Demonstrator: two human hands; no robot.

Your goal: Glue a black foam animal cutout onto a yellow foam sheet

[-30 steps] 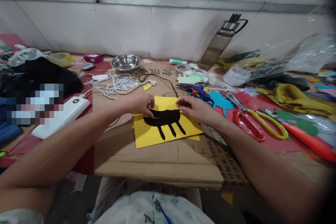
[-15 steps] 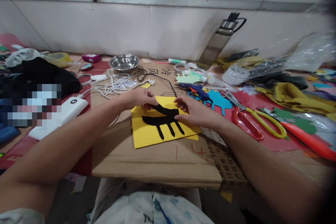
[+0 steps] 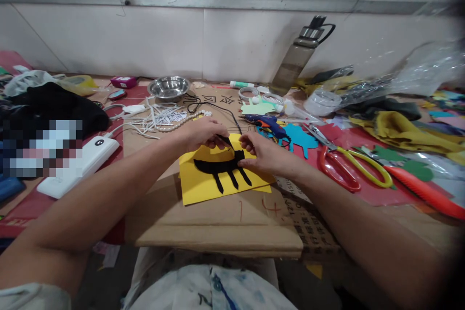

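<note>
One flat black cutout [image 3: 216, 167], three prongs toward the wearer, lies on at least two stacked yellow paper sheets [image 3: 194, 191]. Left hand [image 3: 207, 133]: fingers clamped on its one raised black strip [image 3: 227, 141]. Right hand [image 3: 261, 152]: thumb at cutout's right end, curled fingers apart from it. Beneath, brown cardboard [image 3: 214, 235]. Rightward, one blue glue gun [image 3: 271, 125], one red-and-yellow-handled pair of scissors [image 3: 331, 146]

The left hand [image 3: 209, 135] is now farther right, raising the black strip [image 3: 228, 142] away from the black legged cutout [image 3: 220, 167].
</note>
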